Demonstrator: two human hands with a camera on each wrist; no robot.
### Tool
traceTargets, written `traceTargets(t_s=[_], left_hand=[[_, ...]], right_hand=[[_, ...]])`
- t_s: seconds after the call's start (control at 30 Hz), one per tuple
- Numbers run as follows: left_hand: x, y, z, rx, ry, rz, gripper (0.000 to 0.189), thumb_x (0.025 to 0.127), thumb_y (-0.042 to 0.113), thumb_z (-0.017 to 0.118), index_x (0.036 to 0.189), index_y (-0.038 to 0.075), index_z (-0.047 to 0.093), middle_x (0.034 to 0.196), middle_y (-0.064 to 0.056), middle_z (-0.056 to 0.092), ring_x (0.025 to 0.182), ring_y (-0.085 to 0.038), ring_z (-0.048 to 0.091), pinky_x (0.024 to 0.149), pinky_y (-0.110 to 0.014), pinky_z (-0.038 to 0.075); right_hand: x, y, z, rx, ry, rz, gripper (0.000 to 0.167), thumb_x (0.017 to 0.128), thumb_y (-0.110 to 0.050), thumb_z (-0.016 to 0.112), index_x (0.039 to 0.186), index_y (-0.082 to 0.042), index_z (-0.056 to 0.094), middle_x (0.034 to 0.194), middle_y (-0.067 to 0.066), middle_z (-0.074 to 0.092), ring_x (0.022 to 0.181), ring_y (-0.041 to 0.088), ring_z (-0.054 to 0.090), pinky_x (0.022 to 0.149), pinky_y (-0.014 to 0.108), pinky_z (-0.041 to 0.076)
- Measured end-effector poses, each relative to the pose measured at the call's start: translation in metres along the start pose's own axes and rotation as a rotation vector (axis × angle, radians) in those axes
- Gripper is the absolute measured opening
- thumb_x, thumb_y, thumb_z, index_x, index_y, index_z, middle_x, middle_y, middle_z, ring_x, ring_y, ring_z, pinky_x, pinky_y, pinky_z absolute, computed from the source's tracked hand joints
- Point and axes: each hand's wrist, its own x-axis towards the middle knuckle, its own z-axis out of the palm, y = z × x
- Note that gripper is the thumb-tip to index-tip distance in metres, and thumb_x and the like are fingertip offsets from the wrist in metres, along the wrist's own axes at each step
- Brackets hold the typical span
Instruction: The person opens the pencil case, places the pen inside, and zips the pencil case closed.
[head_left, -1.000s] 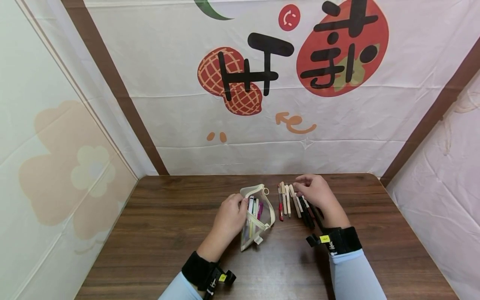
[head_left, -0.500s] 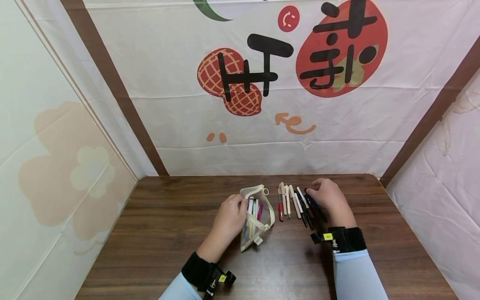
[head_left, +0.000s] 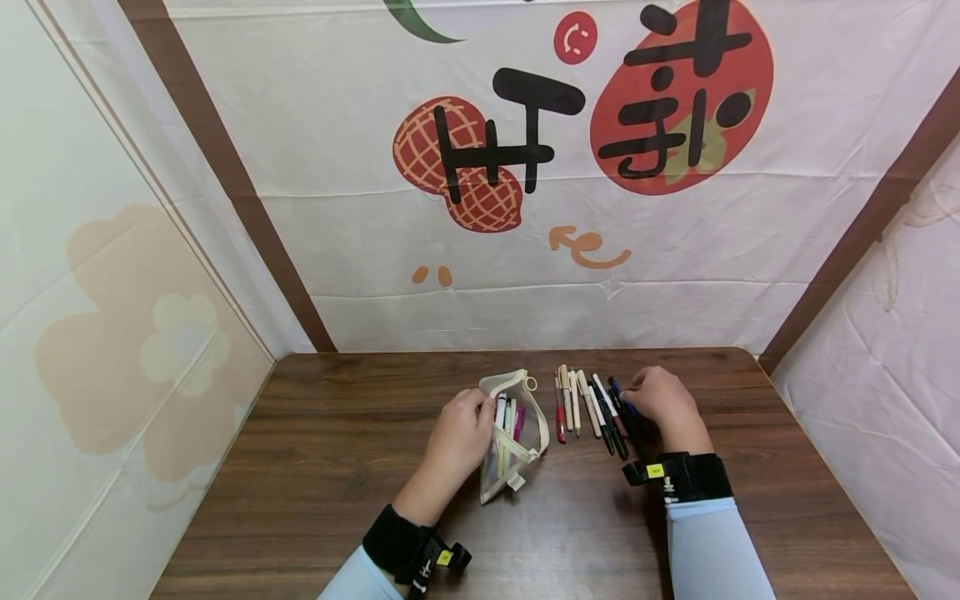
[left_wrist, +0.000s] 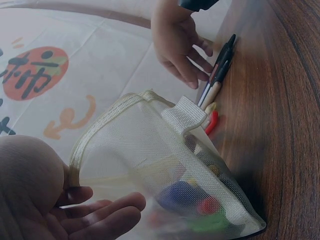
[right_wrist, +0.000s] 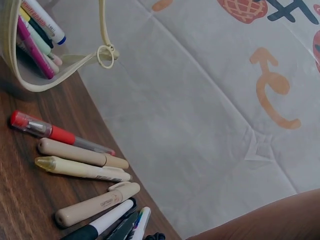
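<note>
**Q:** How are you holding everything right now?

**Me:** My left hand (head_left: 461, 425) has one side of the mesh pouch (left_wrist: 125, 135) pinched by its rim, thumb against fingers. The pouch sits on the table (head_left: 322, 467) with its mouth gaping and a few pens inside, including a purple pen (right_wrist: 35, 47). My right hand (head_left: 660, 396) is half open over at the far right end of the loose pens (head_left: 588, 403), fingertips right by the dark pens (head_left: 619, 442). Doesn't look like I've got hold of anything there, but can't tell if I'm touching one.

**Q:** So what could bite you?

**Me:** Two things imo. The pouch is floppy and I've only got it on one side, so a careless tug could tip it and slide the pens out, or let the mouth sag shut. And the dark pens are bunched up, so nudging one could set its neighbours rolling. The row's close to the back edge too, meaning a hard shove could send one off towards the cloth (right_wrist: 165, 125).
</note>
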Motion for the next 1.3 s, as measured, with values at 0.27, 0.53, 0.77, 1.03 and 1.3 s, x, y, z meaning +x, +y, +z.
traceTargets(t_s=[0.27,0.53,0.77,1.03,1.3], left_hand=[[0.0,0.0,0.0,-0.004,-0.008,-0.001,0.026,0.116,0.019,0.059,0.101,0.006,0.075,0.095,-0.007,0.067,0.08,-0.018,0.058,0.073,-0.037,0.053],[0.0,0.001,-0.001,-0.006,-0.007,-0.004,0.026,0.116,0.019,0.059,0.1,0.006,0.075,0.094,-0.008,0.067,0.08,-0.018,0.058,0.073,-0.036,0.053],[-0.001,0.002,-0.001,-0.005,-0.003,0.004,0.026,0.116,0.018,0.059,0.1,0.005,0.074,0.094,-0.008,0.067,0.08,-0.018,0.058,0.073,-0.036,0.053],[-0.001,0.001,0.0,0.004,0.005,0.011,0.025,0.116,0.019,0.059,0.099,0.005,0.074,0.096,-0.009,0.069,0.081,-0.019,0.059,0.075,-0.038,0.054],[-0.001,0.0,0.001,0.014,0.015,0.012,0.025,0.116,0.02,0.06,0.098,0.006,0.073,0.097,-0.009,0.07,0.082,-0.019,0.061,0.076,-0.04,0.055]], right_hand=[[0.005,0.005,0.009,0.028,-0.01,0.001,0.042,0.105,-0.026,0.078,0.131,0.006,0.077,0.13,0.028,0.079,0.105,0.038,0.078,0.095,0.06,0.063],[0.005,0.003,0.011,0.045,-0.023,-0.011,0.04,0.104,-0.022,0.078,0.131,0.007,0.077,0.125,0.027,0.08,0.101,0.035,0.079,0.093,0.058,0.064],[0.016,0.012,0.019,0.074,-0.04,-0.039,0.035,0.104,-0.024,0.078,0.125,0.003,0.081,0.12,0.022,0.082,0.098,0.029,0.078,0.092,0.051,0.065],[0.008,0.001,0.013,0.065,-0.044,-0.044,0.018,0.102,-0.017,0.075,0.104,0.0,0.082,0.109,0.019,0.081,0.089,0.028,0.074,0.084,0.048,0.064],[0.012,0.004,0.015,0.103,-0.042,-0.075,0.021,0.1,-0.017,0.077,0.11,0.0,0.085,0.11,0.02,0.083,0.087,0.027,0.076,0.081,0.044,0.065]])
